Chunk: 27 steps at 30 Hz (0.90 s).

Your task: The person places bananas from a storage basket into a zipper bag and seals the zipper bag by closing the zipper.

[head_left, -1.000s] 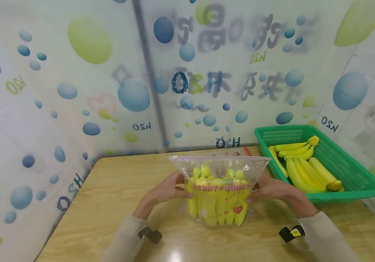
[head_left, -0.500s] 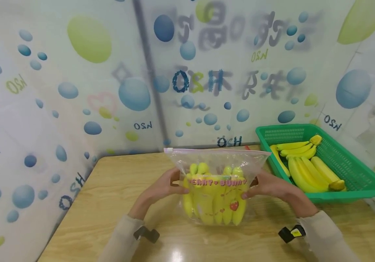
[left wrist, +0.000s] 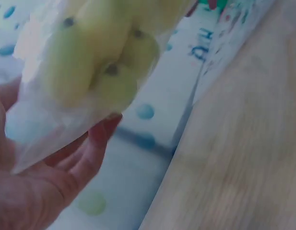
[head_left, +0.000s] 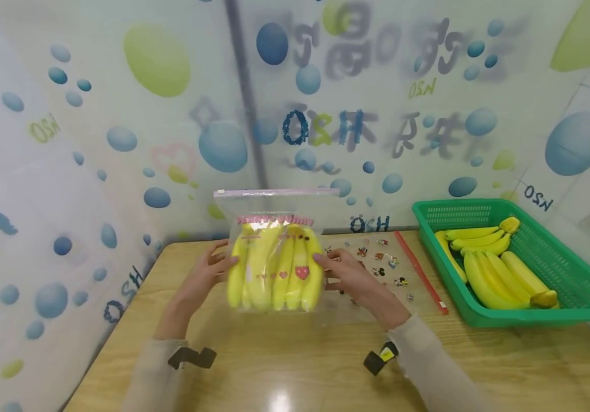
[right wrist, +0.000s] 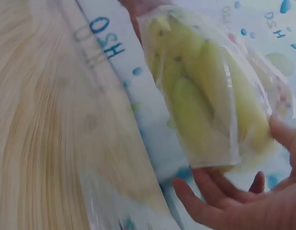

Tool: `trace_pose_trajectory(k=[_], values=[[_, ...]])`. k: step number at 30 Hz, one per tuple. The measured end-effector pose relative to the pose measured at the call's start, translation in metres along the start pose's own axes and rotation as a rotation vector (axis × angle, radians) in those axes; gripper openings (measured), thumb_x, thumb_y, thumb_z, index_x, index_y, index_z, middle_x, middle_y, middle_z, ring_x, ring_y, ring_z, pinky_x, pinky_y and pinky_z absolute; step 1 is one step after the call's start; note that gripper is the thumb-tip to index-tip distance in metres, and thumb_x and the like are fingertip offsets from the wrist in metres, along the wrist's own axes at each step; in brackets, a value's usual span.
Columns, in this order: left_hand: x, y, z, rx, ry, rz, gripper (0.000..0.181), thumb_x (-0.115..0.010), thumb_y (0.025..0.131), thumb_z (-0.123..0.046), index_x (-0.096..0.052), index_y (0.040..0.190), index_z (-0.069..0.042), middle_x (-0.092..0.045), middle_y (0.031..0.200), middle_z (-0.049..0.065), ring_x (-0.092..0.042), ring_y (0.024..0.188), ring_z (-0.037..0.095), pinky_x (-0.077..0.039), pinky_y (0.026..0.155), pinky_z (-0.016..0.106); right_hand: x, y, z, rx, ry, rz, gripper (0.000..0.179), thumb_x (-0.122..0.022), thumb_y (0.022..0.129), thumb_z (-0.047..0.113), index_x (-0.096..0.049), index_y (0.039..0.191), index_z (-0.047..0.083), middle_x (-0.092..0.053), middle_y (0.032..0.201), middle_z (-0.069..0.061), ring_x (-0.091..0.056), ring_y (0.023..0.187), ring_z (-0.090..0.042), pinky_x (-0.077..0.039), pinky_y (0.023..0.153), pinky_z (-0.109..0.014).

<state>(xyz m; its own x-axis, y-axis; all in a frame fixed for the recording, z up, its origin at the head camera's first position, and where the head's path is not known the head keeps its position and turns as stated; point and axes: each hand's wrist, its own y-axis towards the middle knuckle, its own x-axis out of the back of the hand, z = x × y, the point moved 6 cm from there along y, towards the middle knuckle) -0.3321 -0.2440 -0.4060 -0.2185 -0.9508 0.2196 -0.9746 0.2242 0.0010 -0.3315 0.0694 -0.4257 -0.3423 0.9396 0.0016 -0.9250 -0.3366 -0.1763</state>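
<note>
A clear zip bag (head_left: pixel 253 207) full of yellow bananas (head_left: pixel 261 280) hangs upright above the table, its pale pink zip strip along the top. My left hand (head_left: pixel 207 272) grips its left side, thumb in front and fingers behind. On the opposite side my right hand (head_left: pixel 351 277) holds it likewise. In the left wrist view the dark banana tips press against the bag's bottom, beside my left hand (left wrist: pixel 61 177). Under the bag's lower edge in the right wrist view are the fingers of my right hand (right wrist: pixel 248 201).
Flat on the table (head_left: pixel 253 355) lies a second clear bag (head_left: pixel 389 274) with small cartoon prints and a red zip strip (head_left: pixel 420 272). A green basket (head_left: pixel 578 277) with more bananas (head_left: pixel 495 277) stands at the right. A patterned sheet (head_left: pixel 181 160) rises behind the table.
Both hands have carried the filled bag left and up, off to the far side. The flat printed bag, mostly hidden before, now shows. The view has shifted slightly left.
</note>
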Motion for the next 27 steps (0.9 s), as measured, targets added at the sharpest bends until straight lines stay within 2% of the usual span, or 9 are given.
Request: trace_pose_trajectory(k=[4,7,10,13,14,16,21,25,27], values=[[0.038,0.000,0.018,0.136,-0.037,-0.134,0.075,-0.060,0.104,-0.040,-0.023,0.159,-0.007,-0.058,0.126,0.003,-0.067,0.094,0.005,-0.057,0.084,0.026,-0.048,0.028,-0.001,-0.020,0.090,-0.015,0.052,-0.059,0.104,0.041,-0.052,0.134,-0.001,-0.065,0.114,-0.009,-0.065,0.095,-0.019,-0.057,0.083,-0.032],[0.062,-0.002,0.036,0.198,-0.054,-0.173,0.077,-0.058,0.105,-0.043,-0.021,0.160,-0.005,-0.053,0.124,-0.001,-0.067,0.091,0.004,-0.058,0.081,0.024,-0.078,0.044,-0.003,-0.015,0.146,-0.020,0.041,-0.062,0.102,0.029,-0.056,0.126,-0.004,-0.064,0.101,-0.004,-0.060,0.083,-0.014,-0.053,0.077,-0.026],[0.084,-0.006,0.052,0.222,-0.070,-0.216,0.073,-0.056,0.106,-0.043,-0.025,0.158,-0.003,-0.047,0.128,-0.001,-0.062,0.093,0.000,-0.057,0.081,0.021,-0.100,0.055,-0.007,0.009,0.187,-0.014,0.046,-0.066,0.097,0.020,-0.049,0.130,-0.006,-0.058,0.113,-0.009,-0.057,0.090,-0.016,-0.050,0.085,-0.027],[0.098,-0.012,0.061,0.235,-0.111,-0.241,0.070,-0.056,0.106,-0.041,-0.027,0.156,-0.001,-0.042,0.133,0.001,-0.061,0.093,-0.001,-0.057,0.081,0.020,-0.114,0.060,-0.014,0.015,0.195,0.017,0.058,-0.068,0.095,0.018,-0.039,0.141,-0.003,-0.049,0.132,-0.016,-0.055,0.107,-0.022,-0.049,0.102,-0.036],[0.101,-0.014,0.063,0.242,-0.127,-0.249,0.070,-0.055,0.107,-0.040,-0.027,0.156,-0.001,-0.041,0.133,0.001,-0.061,0.092,-0.002,-0.057,0.080,0.020,-0.118,0.061,-0.015,0.019,0.194,0.032,0.061,-0.068,0.094,0.016,-0.038,0.144,-0.003,-0.049,0.137,-0.019,-0.056,0.113,-0.026,-0.047,0.108,-0.040],[0.105,-0.017,0.066,0.254,-0.147,-0.249,0.072,-0.054,0.107,-0.040,-0.023,0.158,0.001,-0.049,0.127,-0.003,-0.063,0.089,-0.002,-0.057,0.079,0.020,-0.123,0.062,-0.018,0.023,0.184,0.053,0.063,-0.067,0.094,0.015,-0.039,0.148,-0.003,-0.050,0.142,-0.022,-0.058,0.121,-0.030,-0.043,0.115,-0.047],[0.108,-0.016,0.077,0.299,-0.156,-0.244,0.077,-0.049,0.108,-0.043,-0.016,0.163,0.000,-0.065,0.094,-0.017,-0.065,0.083,0.000,-0.055,0.077,0.021,-0.128,0.063,-0.024,0.036,0.158,0.091,0.066,-0.063,0.096,0.011,-0.035,0.155,-0.003,-0.051,0.146,-0.023,-0.055,0.133,-0.035,-0.039,0.120,-0.051],[0.107,-0.014,0.086,0.334,-0.132,-0.237,0.076,-0.045,0.109,-0.047,-0.015,0.165,-0.005,-0.064,0.096,-0.017,-0.063,0.086,0.001,-0.053,0.081,0.021,-0.130,0.065,-0.032,0.000,0.162,0.123,0.070,-0.062,0.096,0.009,-0.029,0.158,-0.002,-0.045,0.153,-0.024,-0.050,0.140,-0.038,-0.037,0.121,-0.050],[0.106,-0.014,0.087,0.341,-0.169,-0.248,0.076,-0.044,0.109,-0.048,-0.013,0.166,-0.007,-0.062,0.098,-0.018,-0.063,0.088,0.000,-0.051,0.084,0.020,-0.132,0.065,-0.034,-0.009,0.172,0.141,0.070,-0.062,0.096,0.009,-0.029,0.157,-0.002,-0.041,0.156,-0.024,-0.049,0.142,-0.039,-0.038,0.121,-0.049]])
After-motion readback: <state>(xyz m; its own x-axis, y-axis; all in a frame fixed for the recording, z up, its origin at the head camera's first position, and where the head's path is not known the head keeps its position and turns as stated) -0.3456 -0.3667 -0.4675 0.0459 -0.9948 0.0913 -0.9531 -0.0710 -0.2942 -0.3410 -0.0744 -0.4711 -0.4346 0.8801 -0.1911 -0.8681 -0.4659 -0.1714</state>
